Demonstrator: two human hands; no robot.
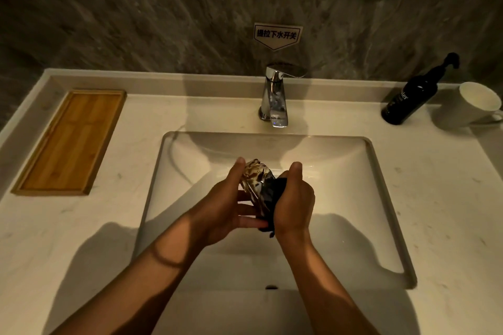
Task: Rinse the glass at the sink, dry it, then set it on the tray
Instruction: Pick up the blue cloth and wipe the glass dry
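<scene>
Pale stone counter [435, 198] across the whole lower view, dark marble wall behind. Rectangular white sink [381, 198] sunk at centre. Wooden tray [69, 141] on the counter at nine to ten o'clock of the basin, well apart from the hands. Chrome faucet [275, 95] at twelve o'clock, just behind the basin rim, with a small white sign [277, 35] on the wall above it. At two o'clock, a black pump bottle [413, 92] and just beside it a white mug [473, 105] at the frame edge. Over the basin centre, left hand [226, 207] wrapped around a clear faceted glass [255, 179], tilted, mouth toward twelve o'clock. Right hand [294, 201] close against it at three o'clock, clamped on a dark cloth [275, 198] pressed to the side of the glass.
</scene>
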